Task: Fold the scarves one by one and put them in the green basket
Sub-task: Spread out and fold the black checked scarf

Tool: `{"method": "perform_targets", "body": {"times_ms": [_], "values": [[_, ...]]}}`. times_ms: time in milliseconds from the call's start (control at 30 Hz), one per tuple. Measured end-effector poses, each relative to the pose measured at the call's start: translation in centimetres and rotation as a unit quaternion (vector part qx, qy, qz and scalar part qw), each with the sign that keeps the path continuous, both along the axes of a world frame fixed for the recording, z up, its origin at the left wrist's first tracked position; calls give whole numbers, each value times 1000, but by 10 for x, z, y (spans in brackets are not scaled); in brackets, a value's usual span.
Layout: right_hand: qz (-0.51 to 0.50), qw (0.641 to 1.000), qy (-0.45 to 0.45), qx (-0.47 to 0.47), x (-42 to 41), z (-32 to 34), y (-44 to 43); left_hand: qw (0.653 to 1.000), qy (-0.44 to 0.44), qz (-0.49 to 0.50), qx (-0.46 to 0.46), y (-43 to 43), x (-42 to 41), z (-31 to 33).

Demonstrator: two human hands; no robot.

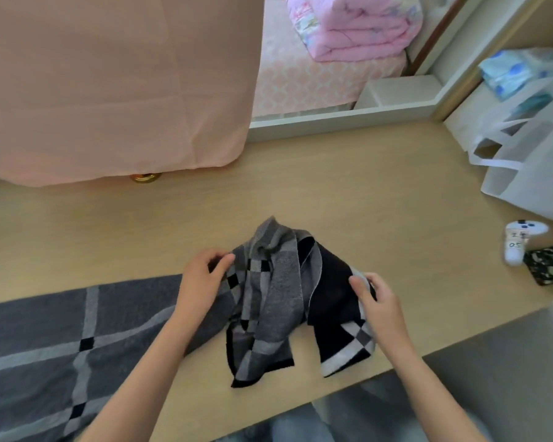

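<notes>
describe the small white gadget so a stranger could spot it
On the light wooden tabletop, look to the right edge near the white bag. The white controller lies beside a dark patterned case; only it has blue buttons and handwritten numbers.

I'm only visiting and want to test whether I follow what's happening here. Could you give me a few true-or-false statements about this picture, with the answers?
1. The left hand and the right hand both hold the grey checked scarf. True.
2. The scarf is already folded into a neat square. False: it lies bunched up between the hands.
3. A white controller lies on the table, to the right. True.
4. The folded quilt on the bed is blue. False: it is pink.
</notes>
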State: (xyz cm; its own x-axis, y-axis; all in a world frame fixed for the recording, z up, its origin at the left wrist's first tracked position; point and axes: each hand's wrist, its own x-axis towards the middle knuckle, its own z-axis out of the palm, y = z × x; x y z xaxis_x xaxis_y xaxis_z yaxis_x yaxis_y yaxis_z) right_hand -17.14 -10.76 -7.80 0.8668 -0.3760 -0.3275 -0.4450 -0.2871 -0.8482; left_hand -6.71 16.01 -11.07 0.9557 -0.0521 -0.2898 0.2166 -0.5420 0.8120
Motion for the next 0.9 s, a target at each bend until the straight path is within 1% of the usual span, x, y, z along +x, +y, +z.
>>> {"method": "perform_targets", "body": {"times_ms": [67, 133, 200, 267, 333, 367, 400, 467, 500, 567, 633, 700, 800, 833, 900], "values": [[-6, 998, 40, -44, 25, -1, -35, 1000, -11, 29, 2, -4, 1, 1], [-69, 988, 59, -124, 45, -5, -65, 999, -22, 26, 22, -12, 0, -1], [-115, 975, 54, -185, 54, -8, -83, 998, -42, 11, 47, -20, -2, -4], [-115, 972, 36, -203, 48, -7, -78, 996, -58, -8, 71, -29, -5, -7], [-70, 972, 5, -225, 25, -12, -51, 994, -58, -35, 86, -38, -6, -9], [-36, 973, -12, -227, 9, -14, -33, 993, -56, -54, 90, -43, -5, -9], [-2, 977, -7, -212, -6, -18, -14, 991, -57, -76, 95, -49, -4, -10], [50, 984, 59, -161, -31, -33, 20, 982, -67, -126, 121, -59, -4, -13], [60, 980, 85, -167, -39, -44, 34, 975, -71, -153, 144, -64, -6, -16], [49, 971, 94, -214, -48, -61, 57, 960, -66, -197, 186, -71, -14, -25], [13, 977, 44, -210, -45, -65, 69, 952, -62, -216, 206, -73, -23, -36], [-33, 986, 22, -165, -36, -59, 62, 949, -83, -221, 210, -69, -28, -43], [-94, 994, 22, -44, -22, -40, 12, 952, -93, -224, 185, -59, -27, -52], [-95, 995, 10, -35, -15, -33, -11, 953, -92, -226, 182, -56, -26, -55], [-90, 993, -11, -70, 5, -22, -62, 936, -104, -251, 225, -50, -26, -61]]}}
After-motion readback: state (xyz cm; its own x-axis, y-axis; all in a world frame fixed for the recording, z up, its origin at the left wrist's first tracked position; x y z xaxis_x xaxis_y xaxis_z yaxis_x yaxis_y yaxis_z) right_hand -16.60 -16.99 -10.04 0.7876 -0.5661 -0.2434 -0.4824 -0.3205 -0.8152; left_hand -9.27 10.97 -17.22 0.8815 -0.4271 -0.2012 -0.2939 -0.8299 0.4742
